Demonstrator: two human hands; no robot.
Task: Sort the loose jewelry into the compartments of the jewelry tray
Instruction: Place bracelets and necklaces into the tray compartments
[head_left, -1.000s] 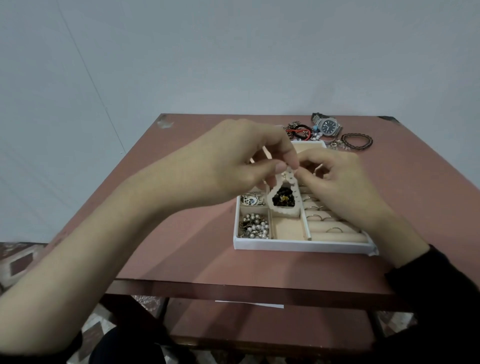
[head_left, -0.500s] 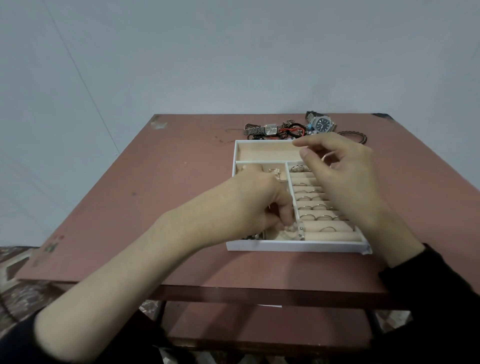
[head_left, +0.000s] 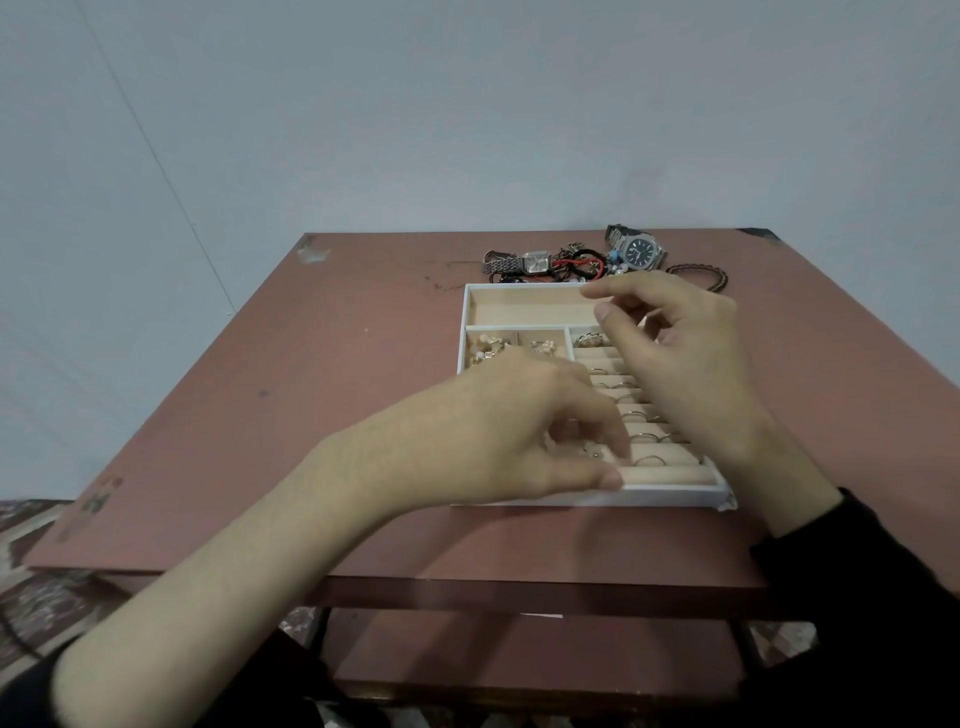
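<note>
The white jewelry tray (head_left: 670, 496) with beige lining lies on the reddish table (head_left: 332, 395). Its long back compartment (head_left: 524, 309) holds nothing. Earrings (head_left: 491, 351) fill the small left compartments, and rings (head_left: 647, 460) sit in the roll rows on the right. My left hand (head_left: 498, 436) reaches into the front middle compartment, fingers pointing down at small pieces and thumb straight along the front rim. My right hand (head_left: 685, 358) hovers over the ring rows with curled fingers that seem to hold a small ring, mostly hidden.
Loose pieces lie behind the tray: a square-faced watch (head_left: 535, 262), red and black cords (head_left: 584, 262), a steel watch with a dark dial (head_left: 641, 252) and a braided bracelet (head_left: 701, 273). A pale wall stands behind the table. A lower shelf (head_left: 519, 660) shows under the front edge.
The hands parted. My left hand came down from above the tray with a white lacy piece into the front compartments. My right hand drew back over the ring rows.
</note>
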